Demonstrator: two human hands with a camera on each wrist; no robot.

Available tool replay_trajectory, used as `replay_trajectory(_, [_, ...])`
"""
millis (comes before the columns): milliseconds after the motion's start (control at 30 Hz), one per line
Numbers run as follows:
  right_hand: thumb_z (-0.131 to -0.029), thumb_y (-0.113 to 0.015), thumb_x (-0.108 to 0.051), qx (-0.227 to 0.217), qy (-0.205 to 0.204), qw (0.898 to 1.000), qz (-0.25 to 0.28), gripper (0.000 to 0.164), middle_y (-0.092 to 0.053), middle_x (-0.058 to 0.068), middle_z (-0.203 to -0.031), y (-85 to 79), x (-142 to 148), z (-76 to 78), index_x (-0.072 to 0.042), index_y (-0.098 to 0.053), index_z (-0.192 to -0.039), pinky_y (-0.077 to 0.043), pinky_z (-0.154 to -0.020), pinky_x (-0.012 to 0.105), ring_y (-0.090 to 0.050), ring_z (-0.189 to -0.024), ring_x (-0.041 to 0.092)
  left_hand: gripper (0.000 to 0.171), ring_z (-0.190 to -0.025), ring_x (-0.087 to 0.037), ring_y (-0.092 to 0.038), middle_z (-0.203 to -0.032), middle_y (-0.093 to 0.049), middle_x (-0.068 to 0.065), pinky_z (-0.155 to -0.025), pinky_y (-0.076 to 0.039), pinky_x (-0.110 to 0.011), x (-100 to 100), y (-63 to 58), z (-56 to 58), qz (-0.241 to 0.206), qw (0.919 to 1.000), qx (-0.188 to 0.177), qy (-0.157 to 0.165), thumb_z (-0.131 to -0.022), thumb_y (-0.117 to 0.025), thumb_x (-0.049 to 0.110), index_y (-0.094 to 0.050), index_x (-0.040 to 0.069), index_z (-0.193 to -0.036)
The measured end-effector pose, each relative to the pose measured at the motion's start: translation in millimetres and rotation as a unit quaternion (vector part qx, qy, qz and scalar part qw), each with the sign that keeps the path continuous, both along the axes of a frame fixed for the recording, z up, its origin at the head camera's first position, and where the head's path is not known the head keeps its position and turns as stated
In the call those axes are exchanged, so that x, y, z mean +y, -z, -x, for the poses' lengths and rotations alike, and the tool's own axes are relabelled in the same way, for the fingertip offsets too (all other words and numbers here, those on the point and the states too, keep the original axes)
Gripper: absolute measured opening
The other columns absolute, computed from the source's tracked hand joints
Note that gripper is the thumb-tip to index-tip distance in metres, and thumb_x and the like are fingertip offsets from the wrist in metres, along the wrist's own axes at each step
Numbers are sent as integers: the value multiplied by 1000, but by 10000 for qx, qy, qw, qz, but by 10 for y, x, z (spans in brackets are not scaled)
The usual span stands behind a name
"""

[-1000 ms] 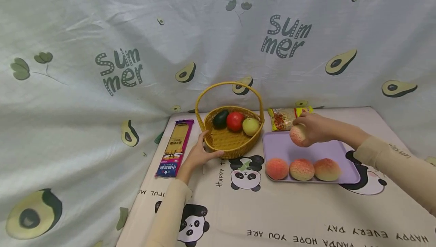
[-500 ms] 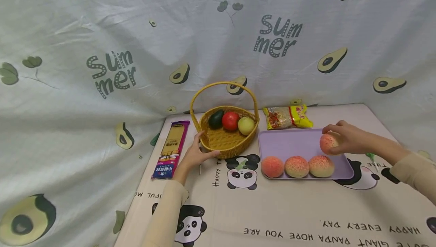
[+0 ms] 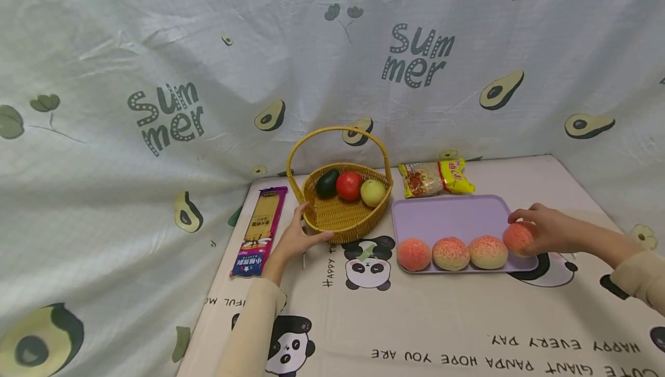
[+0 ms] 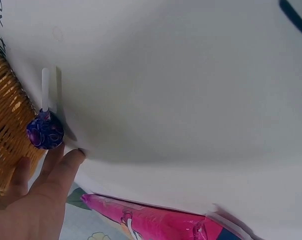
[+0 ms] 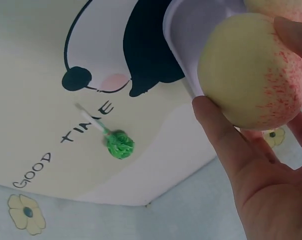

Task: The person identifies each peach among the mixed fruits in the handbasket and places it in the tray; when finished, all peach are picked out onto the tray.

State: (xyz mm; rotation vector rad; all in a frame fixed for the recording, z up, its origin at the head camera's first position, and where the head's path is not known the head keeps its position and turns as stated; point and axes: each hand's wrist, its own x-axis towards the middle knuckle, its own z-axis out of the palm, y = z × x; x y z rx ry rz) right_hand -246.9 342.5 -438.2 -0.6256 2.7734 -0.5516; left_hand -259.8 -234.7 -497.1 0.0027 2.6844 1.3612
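Right hand [image 3: 545, 231] was wrapped around a peach [image 3: 518, 238] at the near right corner of the tray [image 3: 452, 215], fourth in a row beside three peaches [image 3: 451, 253] already lined along the near edge; fingers hadn't let go, so I'd judge the placing nearly done with only the release left. Left hand [image 3: 297, 241] lay with relaxed fingers against the basket [image 3: 345, 215], holding nothing; farther back sat an avocado [image 3: 327, 183], tomato [image 3: 349, 186] and apple [image 3: 373, 193]. Couldn't tell whether the peach actually rested on the tray, and the snack pack [image 3: 436, 178] print was unreadable.
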Motion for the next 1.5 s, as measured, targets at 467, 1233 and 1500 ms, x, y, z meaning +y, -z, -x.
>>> replay_trajectory(467, [-72, -92, -18, -592, -109, 9981, 147, 64, -65, 13, -117, 71, 15, -50, -5, -61, -127, -59, -73, 32, -62, -103, 29, 110, -155, -45, -31, -172, -25, -14, -122, -32, -68, -45, 1, 0, -43, 10000, 14, 34, -81, -84, 58, -15, 34, -164])
replay_trajectory(1233, [-71, -93, -14, -626, -314, 9975, 1, 78, -63, 29, -134, 159, -30, -66, -1, -57, -138, -58, -91, 63, -62, -116, 43, 110, -156, -45, -31, -172, -26, -14, -122, -32, -67, -80, 14, 0, 27, 10000, -23, 2, -81, -83, 61, -14, 34, -164])
replay_trajectory(1500, [-72, -92, -14, -754, -241, 9969, 45, 80, -59, 34, -137, 139, -32, -55, 0, -54, -141, -60, -87, 58, -61, -113, 41, 110, -156, -44, -31, -172, -25, -15, -122, -31, -67, -77, 11, -10, 45, 10000, -56, 2, -82, -83, 59, -14, 33, -164])
